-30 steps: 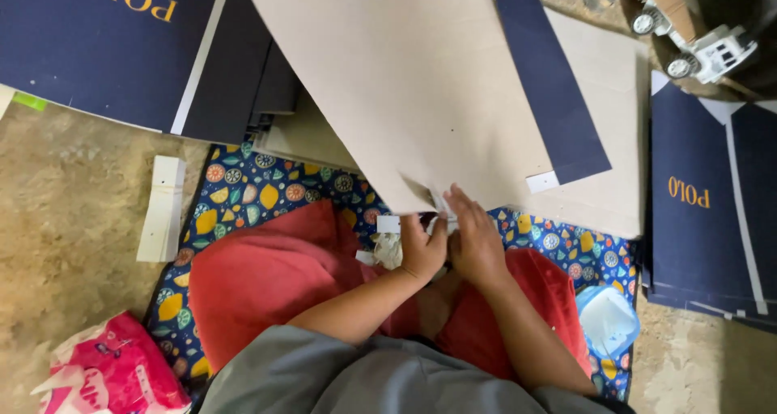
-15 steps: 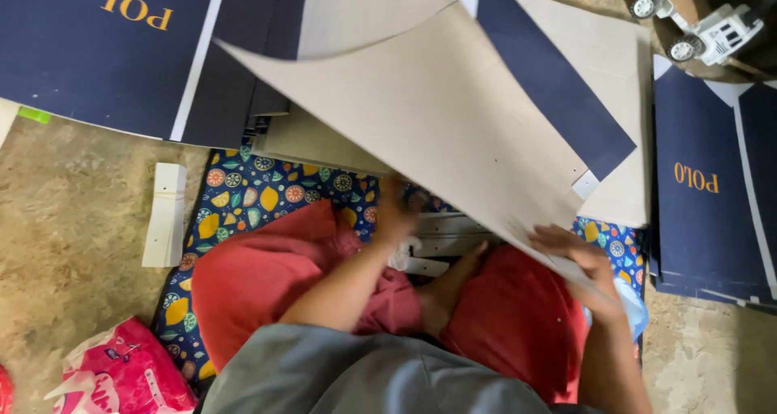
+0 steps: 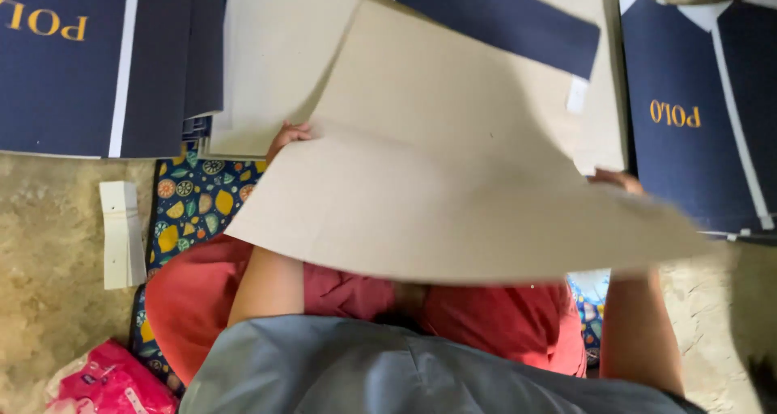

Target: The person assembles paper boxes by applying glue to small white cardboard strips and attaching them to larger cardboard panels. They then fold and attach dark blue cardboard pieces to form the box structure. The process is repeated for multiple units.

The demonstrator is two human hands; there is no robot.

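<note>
A large beige cardboard sheet (image 3: pixel 453 179) is lifted over my lap and fills the middle of the view. My left hand (image 3: pixel 287 135) grips its far left edge, only the fingertips showing. My right hand (image 3: pixel 617 179) holds the right edge, mostly hidden behind the sheet. The sheet bends along a crease and hides my lap and whatever lies on it. More beige sheets (image 3: pixel 275 58) lie flat beyond it.
Dark blue printed box sheets lie at the left (image 3: pixel 73 66) and right (image 3: pixel 696 106). I sit on a patterned mat (image 3: pixel 190 212) on a stone floor. A white folded strip (image 3: pixel 121 232) lies at the left, and a pink packet (image 3: pixel 101 386) at the bottom left.
The cardboard sheet has been raised and swung towards me, now covering my lap. My hands have spread from its near corner to its left and right edges.
</note>
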